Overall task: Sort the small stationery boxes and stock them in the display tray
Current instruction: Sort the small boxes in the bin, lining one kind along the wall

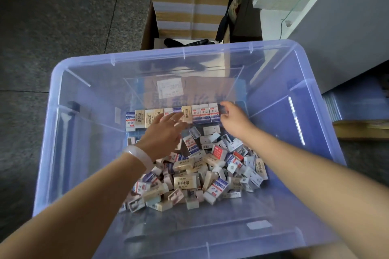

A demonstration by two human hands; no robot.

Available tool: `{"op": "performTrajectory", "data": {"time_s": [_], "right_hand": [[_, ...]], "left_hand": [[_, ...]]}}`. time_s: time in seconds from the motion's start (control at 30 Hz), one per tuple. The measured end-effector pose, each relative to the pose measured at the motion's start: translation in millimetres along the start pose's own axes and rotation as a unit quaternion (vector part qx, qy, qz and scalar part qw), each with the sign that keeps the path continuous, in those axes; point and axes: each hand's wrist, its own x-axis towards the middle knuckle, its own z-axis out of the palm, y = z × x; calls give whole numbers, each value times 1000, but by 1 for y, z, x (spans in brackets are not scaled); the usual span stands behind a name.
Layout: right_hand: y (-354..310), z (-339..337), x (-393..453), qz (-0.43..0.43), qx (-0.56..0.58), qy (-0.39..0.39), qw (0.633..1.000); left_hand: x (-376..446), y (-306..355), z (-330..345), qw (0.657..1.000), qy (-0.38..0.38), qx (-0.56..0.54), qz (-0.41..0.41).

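A large translucent blue plastic storage bin [88, 82] holds a loose heap of small white and cream stationery boxes [202, 176]; one cream box reads "ERASER". Beyond the fingertips stands a neat upright row of boxes [172, 116] with Chinese print. The left hand [164, 132] lies flat, fingers straight, touching the row. The right hand [233, 119] curls at the row's right end; whether it grips anything I cannot tell.

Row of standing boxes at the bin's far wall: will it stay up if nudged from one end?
Probably not. The row of boxes stands on narrow ends, so one push could topple several. They look small and light, likely sliding easily on the smooth bin floor. The left hand seems to steady them.
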Motion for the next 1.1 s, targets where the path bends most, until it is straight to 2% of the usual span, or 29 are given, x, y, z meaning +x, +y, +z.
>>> {"op": "performTrajectory", "data": {"time_s": [0.07, 0.13, 0.2, 0.27, 0.37, 0.5, 0.6, 0.7, 0.8, 0.93, 1.03, 1.1], "right_hand": [[-3, -2, -8, -60, -85, 24, 994], [-7, -2, -20, -134, -157, -64, 976], [-9, 2, -28, -174, -242, -156, 941], [-7, 9, -29, -189, -317, -154, 917], [-8, 18, -25, -187, -366, -165, 897], [-10, 21, -20, -178, -388, -169, 889], [-7, 23, -19, -166, -425, -139, 879], [-10, 27, -19, -167, -486, -147, 845], [-15, 31, -18, -176, -543, -151, 807], [-15, 31, -19, -169, -521, -154, 823], [-13, 15, -18, -175, -436, -140, 872], [-11, 8, -19, -179, -405, -154, 883]], "left_hand": [[-12, -3, -2, 1000, 3, -20, -3], [-19, -1, -5, 996, -45, -71, -7], [-23, 9, -6, 989, -109, -102, 2], [-26, 23, -4, 980, -166, -107, 19], [-32, 33, 3, 966, -225, -122, 19], [-39, 33, 7, 964, -241, -109, 20], [-40, 44, 9, 974, -220, -25, 43], [-35, 56, 7, 977, -193, 59, 65], [-33, 52, 0, 981, -186, 27, 44], [-31, 29, 3, 981, -180, -73, 25], [-23, 27, 8, 980, -172, -98, 5], [-20, 33, 12, 977, -184, -110, -10]]}}
